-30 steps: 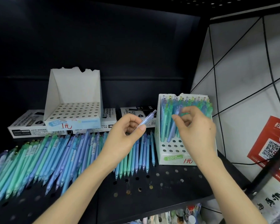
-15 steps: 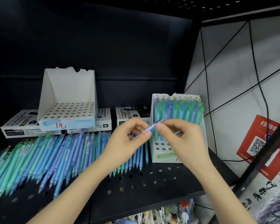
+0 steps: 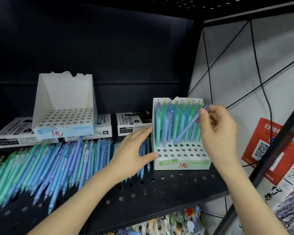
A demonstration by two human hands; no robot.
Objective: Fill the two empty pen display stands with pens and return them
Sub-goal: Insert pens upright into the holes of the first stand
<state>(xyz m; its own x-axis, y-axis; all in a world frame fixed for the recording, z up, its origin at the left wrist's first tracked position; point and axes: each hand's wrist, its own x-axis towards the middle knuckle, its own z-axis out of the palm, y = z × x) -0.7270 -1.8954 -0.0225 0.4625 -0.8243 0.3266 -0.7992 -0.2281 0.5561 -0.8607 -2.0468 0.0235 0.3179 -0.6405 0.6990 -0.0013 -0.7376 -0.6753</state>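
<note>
Reaching in from the front, two bare arms cross a black shelf (image 3: 143, 197) with small round holes in it. Under that shelf, below the pen stand (image 3: 180, 160), you can see a blurry mix of small colourful things (image 3: 176, 223).

Left of the pen stand, lots of loose pens (image 3: 58, 163) lie flat in a long row. They are blue, green and purple. They run front to back, with their tips toward the front edge.

The left hand (image 3: 134, 150) is flat and palm down over the pens nearest the stand. Its grip is wide and holds nothing. The thumb tip is right by the stand's front left corner, but I cannot tell if it touches.

The right hand (image 3: 217, 133) is up by the stand's right side. Its grip is pinched on the top end of one purple-blue pen (image 3: 187, 129). This pen leans, with its top up and to the right and its tip down and to the left. The tip is at the holes just in front of the standing pens. Those pens stand straight up in the back rows, and the front rows of holes are open.

Behind and left of the pen stand are white marker boxes (image 3: 132, 122). An empty stand (image 3: 64, 126) sits on top of some of them. Behind it all is a dark back wall (image 3: 109, 56). Right of the stand is a white wall (image 3: 236, 65) with black lines, a black cord (image 3: 265, 92) and a red sign (image 3: 268, 150).
</note>
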